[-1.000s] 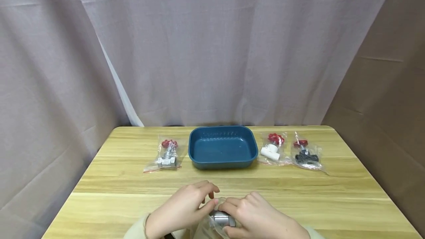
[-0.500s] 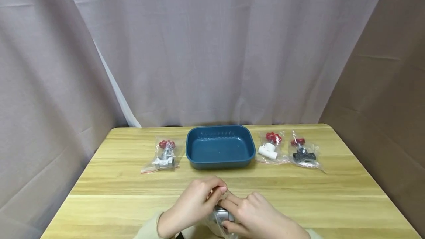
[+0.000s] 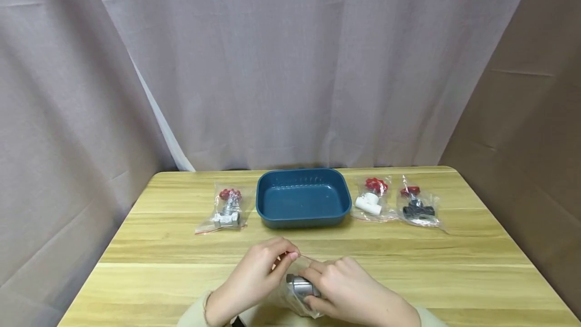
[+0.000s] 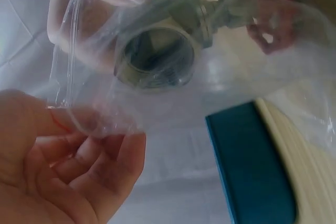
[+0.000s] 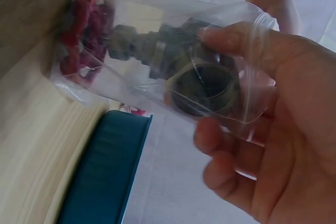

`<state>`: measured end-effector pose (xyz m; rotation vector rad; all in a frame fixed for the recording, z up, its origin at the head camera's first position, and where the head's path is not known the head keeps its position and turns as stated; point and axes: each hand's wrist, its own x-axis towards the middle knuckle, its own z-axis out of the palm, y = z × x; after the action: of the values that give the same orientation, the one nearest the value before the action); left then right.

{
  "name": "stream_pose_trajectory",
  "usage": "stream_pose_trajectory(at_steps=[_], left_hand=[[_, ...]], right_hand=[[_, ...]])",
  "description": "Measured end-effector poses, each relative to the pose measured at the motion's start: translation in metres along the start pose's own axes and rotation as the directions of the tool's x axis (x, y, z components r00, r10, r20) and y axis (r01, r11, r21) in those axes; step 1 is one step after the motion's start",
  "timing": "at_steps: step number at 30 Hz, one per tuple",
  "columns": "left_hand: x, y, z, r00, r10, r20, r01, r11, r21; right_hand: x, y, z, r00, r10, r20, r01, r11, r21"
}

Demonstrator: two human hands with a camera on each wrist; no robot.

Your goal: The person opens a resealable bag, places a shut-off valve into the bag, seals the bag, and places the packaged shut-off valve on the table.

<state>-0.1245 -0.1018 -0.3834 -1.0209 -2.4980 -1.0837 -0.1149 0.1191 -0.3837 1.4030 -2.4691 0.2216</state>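
At the table's near edge, a clear zip bag [image 5: 142, 19] holds a grey metal valve [image 3: 300, 285] with a red handwheel [image 5: 86, 40]. My right hand [image 3: 356, 291] grips the valve's body, thumb on one side and fingers on the other. The handwheel end points away from that palm in the right wrist view. Thumb and forefinger of my left hand [image 3: 258, 279] pinch the red-lined edge of the bag's mouth, which is stretched between both hands. In the left wrist view the left hand [image 4: 68, 166] is at the bag's edge, below the valve's round opening.
A blue rectangular tray [image 3: 303, 222] stands at the back of the wooden table [image 3: 150, 251]. Left of it lies a bagged metal valve [image 3: 228, 216]. To the right lie a bagged white valve [image 3: 369, 203] and a bagged black valve [image 3: 417, 210]. Curtains [image 3: 290, 64] hang behind.
My left fingers have closed on the bag's edge and drawn it away from the right hand, so the red-lined edge now shows taut. The right hand keeps its hold on the valve.
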Motion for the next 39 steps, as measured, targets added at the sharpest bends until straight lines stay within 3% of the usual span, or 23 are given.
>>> stream_pose_trajectory(at_steps=[3,5,8,11,14,18,22,26,30,34,36,39], left_hand=[[-0.001,-0.002,-0.003,0.997,0.071,0.032,-0.071,0.997,-0.006],[-0.002,-0.003,-0.007,0.987,0.146,0.062,-0.146,0.989,0.003],[-0.007,-0.006,-0.015,0.96,0.255,0.119,-0.262,0.964,0.045],[-0.011,-0.008,-0.023,0.932,0.318,0.171,-0.337,0.937,0.093],[-0.014,-0.01,-0.027,0.923,0.333,0.193,-0.36,0.925,0.125],[-0.015,-0.014,-0.029,0.921,0.355,0.161,-0.38,0.91,0.165],[-0.018,-0.016,-0.029,0.925,0.354,0.137,-0.374,0.913,0.165],[-0.022,-0.016,-0.03,0.926,0.351,0.137,-0.368,0.919,0.137],[-0.027,-0.016,-0.031,0.929,0.344,0.135,-0.359,0.927,0.107],[-0.032,-0.015,-0.03,0.941,0.31,0.134,-0.32,0.945,0.063],[-0.034,-0.014,-0.029,0.949,0.289,0.129,-0.297,0.954,0.044],[-0.037,-0.013,-0.027,0.948,0.301,0.1,-0.308,0.949,0.064]], right_hand=[[0.0,0.002,-0.002,0.999,0.029,0.027,-0.03,0.999,0.041],[-0.001,0.003,-0.003,0.998,0.043,0.037,-0.046,0.996,0.076],[-0.005,0.005,-0.005,0.998,0.058,0.034,-0.062,0.986,0.157],[-0.01,0.009,-0.01,0.997,0.072,0.012,-0.073,0.969,0.235],[-0.017,0.013,-0.015,0.997,0.068,-0.025,-0.059,0.959,0.278],[-0.027,0.017,-0.022,0.998,0.021,-0.062,-0.006,0.974,0.228],[-0.035,0.02,-0.025,0.995,-0.045,-0.091,0.056,0.99,0.131],[-0.038,0.021,-0.027,0.991,-0.076,-0.111,0.087,0.991,0.1],[-0.04,0.02,-0.031,0.999,-0.025,-0.04,0.032,0.985,0.168],[-0.042,0.018,-0.034,0.999,0.008,0.038,-0.016,0.978,0.206],[-0.042,0.018,-0.034,0.999,0.008,0.042,-0.017,0.979,0.203],[-0.043,0.018,-0.033,1.0,-0.001,0.021,-0.004,0.979,0.204]])
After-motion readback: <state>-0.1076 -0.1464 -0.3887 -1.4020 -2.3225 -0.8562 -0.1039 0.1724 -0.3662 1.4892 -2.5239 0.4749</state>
